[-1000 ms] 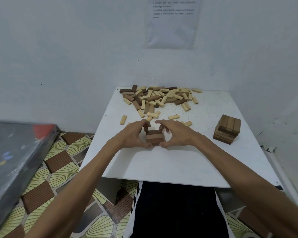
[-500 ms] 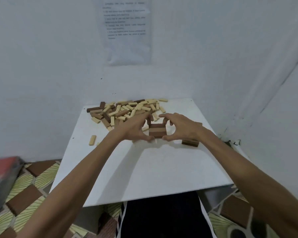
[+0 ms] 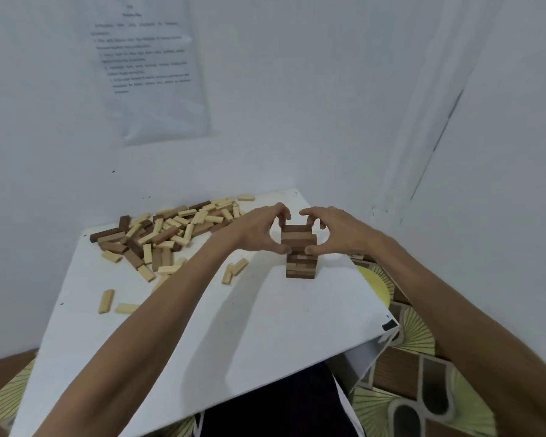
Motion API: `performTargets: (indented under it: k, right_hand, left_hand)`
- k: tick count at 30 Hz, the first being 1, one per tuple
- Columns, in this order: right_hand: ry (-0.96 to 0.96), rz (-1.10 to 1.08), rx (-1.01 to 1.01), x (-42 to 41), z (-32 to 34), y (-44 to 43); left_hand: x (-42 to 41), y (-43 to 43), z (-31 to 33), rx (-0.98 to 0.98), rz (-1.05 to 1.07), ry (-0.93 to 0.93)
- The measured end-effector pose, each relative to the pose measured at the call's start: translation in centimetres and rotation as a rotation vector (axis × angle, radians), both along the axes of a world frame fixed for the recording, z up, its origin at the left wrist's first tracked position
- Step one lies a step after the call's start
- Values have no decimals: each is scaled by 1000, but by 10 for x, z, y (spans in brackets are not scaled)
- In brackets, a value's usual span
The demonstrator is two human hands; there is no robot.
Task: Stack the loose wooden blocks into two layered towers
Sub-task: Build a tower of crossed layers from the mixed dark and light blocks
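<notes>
Here the left hand [image 3: 259, 230] and right hand [image 3: 338, 233] pinch with curled fingers [image 3: 281, 211] the brown-and-tan layered tower [image 3: 300, 268].

**Around the work area**

A white surface [image 3: 265, 342] sits tilted in a corner of pale walls [image 3: 297, 105]. A printed paper sheet [image 3: 152, 74], its text too blurred to read, hangs on the wall behind. A small black mark [image 3: 389, 325] sits at the surface's near right corner. The floor [image 3: 407, 373] below has a brown and yellow-green fan pattern.

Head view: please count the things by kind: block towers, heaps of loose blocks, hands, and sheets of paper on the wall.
Block tower: 1
Heap of loose blocks: 1
Hands: 2, left hand and right hand
Sheet of paper: 1
Total: 5
</notes>
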State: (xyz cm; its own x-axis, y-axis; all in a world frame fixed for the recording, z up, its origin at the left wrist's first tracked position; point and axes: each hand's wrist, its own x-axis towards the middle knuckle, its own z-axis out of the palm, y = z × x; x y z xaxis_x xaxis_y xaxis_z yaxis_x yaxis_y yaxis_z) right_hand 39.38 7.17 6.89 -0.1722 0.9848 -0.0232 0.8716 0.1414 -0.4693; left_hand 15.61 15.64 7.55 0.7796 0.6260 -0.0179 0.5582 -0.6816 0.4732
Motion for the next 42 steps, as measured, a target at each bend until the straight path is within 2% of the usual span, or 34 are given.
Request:
performTargets:
  k: [12, 23, 42]
  right_hand:
    - [0, -31, -43, 12, -11, -1]
    - [-3, -40, -54, 11, -16, -1]
    - [48, -53, -126, 9, -18, -5]
  left_hand:
    - [19, 12, -7, -9, -41, 81]
    - [19, 13, -12, -4, -53, 71]
    - [13, 14, -28, -129, -25, 26]
